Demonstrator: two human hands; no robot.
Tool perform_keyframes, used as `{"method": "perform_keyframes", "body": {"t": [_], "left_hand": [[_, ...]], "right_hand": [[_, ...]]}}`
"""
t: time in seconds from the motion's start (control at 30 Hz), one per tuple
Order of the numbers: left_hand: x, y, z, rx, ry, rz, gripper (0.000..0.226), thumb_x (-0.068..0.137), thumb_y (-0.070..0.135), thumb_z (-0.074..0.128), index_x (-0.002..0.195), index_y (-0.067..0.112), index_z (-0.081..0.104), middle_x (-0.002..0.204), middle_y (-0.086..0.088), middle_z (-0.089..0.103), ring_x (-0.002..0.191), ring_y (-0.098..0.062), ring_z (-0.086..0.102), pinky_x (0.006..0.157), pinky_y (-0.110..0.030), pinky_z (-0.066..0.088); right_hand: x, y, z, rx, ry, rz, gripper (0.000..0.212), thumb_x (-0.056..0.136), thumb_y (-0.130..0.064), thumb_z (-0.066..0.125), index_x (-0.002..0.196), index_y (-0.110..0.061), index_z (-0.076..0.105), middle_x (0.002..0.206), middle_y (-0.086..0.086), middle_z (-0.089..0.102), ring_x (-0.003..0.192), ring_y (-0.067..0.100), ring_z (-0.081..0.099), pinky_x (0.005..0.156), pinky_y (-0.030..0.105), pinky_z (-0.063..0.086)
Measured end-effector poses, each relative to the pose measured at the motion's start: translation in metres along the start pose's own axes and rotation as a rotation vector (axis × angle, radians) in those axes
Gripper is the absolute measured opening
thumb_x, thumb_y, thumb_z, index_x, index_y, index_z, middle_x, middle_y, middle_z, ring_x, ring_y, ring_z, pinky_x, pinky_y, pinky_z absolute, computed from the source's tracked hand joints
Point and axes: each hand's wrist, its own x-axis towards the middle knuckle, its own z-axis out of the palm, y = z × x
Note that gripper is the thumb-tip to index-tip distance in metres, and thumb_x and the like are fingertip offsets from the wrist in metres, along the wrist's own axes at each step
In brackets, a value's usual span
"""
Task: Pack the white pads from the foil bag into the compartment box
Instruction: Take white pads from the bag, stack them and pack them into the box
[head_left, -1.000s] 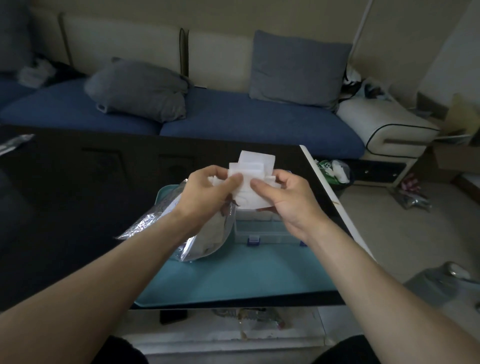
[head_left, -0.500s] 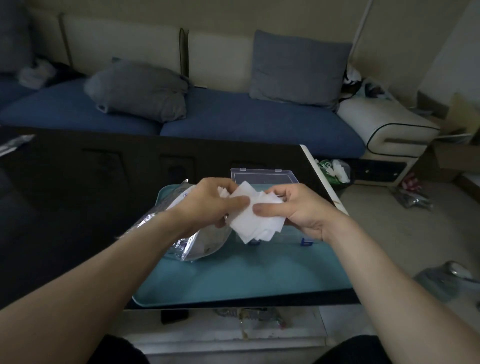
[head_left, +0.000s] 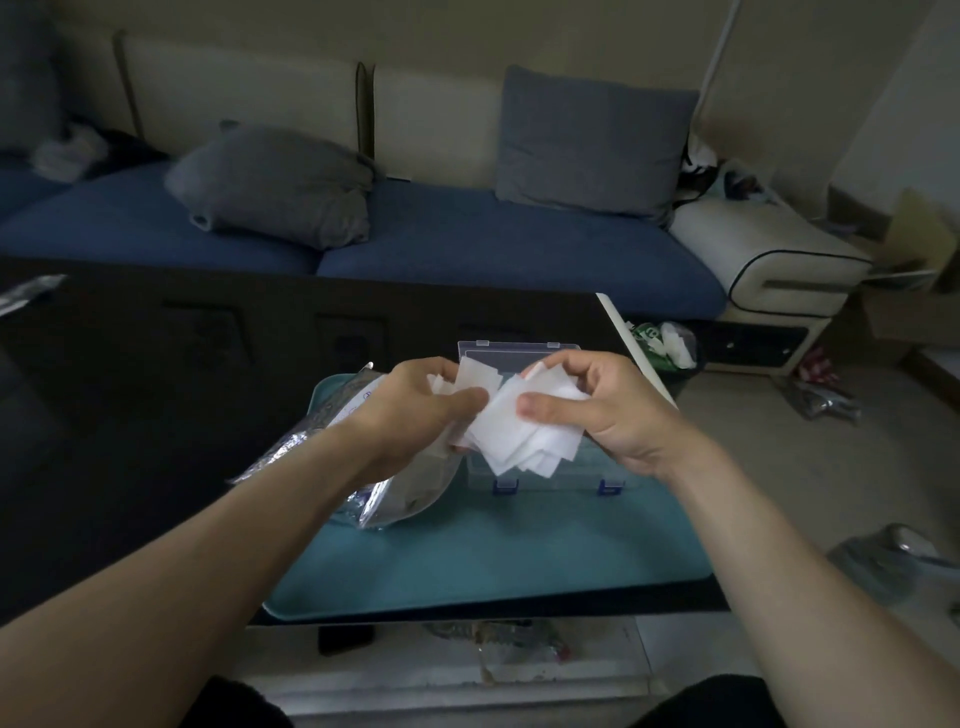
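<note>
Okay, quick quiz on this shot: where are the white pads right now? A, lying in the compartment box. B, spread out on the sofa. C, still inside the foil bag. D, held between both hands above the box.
D: the left hand and right hand both pinch the fanned white pads above the open compartment box; the foil bag lies beside it on the teal tray.

Dim indoor shot, muted colour, grainy. Soft daylight from upper right; right-hand wall and floor (head_left: 753, 431) brightest. Dark table (head_left: 156, 415) nearly black, faint reflections only. White pads (head_left: 519, 436) brightest spot, edges slightly soft. Wide-angle bending at edges. Sofa (head_left: 467, 244) soft; left edge smeared.
</note>
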Motion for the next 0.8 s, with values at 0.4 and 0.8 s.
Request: {"method": "perform_keyframes", "body": {"t": [0.4, 0.8], "left_hand": [[-0.008, 0.002, -0.001, 0.081, -0.158, 0.019, 0.012, 0.09, 0.008, 0.07, 0.101, 0.006, 0.074, 0.086, -0.021, 0.074, 0.069, -0.026, 0.065, 0.059, -0.03, 0.054], [0.0, 0.003, 0.01, 0.062, 0.044, 0.12, 0.01, 0.09, 0.005, 0.07, 0.1, 0.004, 0.071, 0.076, -0.011, 0.072, 0.054, -0.015, 0.065, 0.051, -0.026, 0.052]], "right_hand": [[0.003, 0.0, -0.007, -0.319, 0.084, -0.015, 0.046, 0.055, -0.031, 0.092, 0.095, -0.016, 0.075, 0.091, 0.003, 0.078, 0.082, 0.019, 0.075, 0.072, 0.035, 0.06], [0.002, -0.005, -0.011, -0.074, 0.171, 0.04, 0.018, 0.088, -0.001, 0.071, 0.103, -0.01, 0.07, 0.103, 0.011, 0.075, 0.085, 0.023, 0.073, 0.059, 0.03, 0.058]]}}
